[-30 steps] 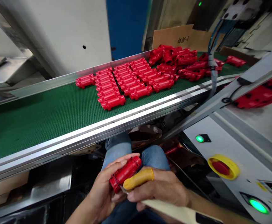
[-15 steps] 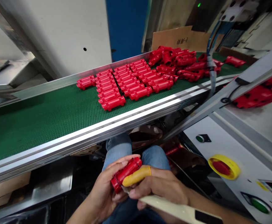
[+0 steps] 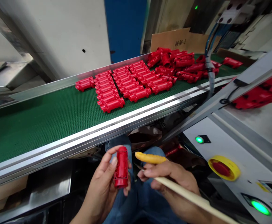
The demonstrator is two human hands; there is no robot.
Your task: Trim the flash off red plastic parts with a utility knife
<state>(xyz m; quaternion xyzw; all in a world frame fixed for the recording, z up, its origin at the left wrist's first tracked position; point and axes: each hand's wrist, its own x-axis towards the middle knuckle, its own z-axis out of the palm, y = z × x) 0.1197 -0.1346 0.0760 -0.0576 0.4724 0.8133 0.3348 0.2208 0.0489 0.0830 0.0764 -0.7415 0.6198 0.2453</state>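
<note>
The left hand (image 3: pixel 102 186) is curled shut around a red plastic part (image 3: pixel 121 168). The part stands up straight in that hand, held low over the person's blue jeans (image 3: pixel 140 199). The right hand (image 3: pixel 173 183) is closed around a long cream handle (image 3: pixel 187 194), which runs down and away to the right. One finger of that hand wears a yellow finger cover (image 3: pixel 149 157). That finger sticks out straight, and its tip is near the red part but not touching it. The two hands are close together. Up above them, a green belt (image 3: pixel 44 130) carries many more red parts (image 3: pixel 117 88), some in neat rows and some in a messy pile (image 3: pixel 173 60).
</note>
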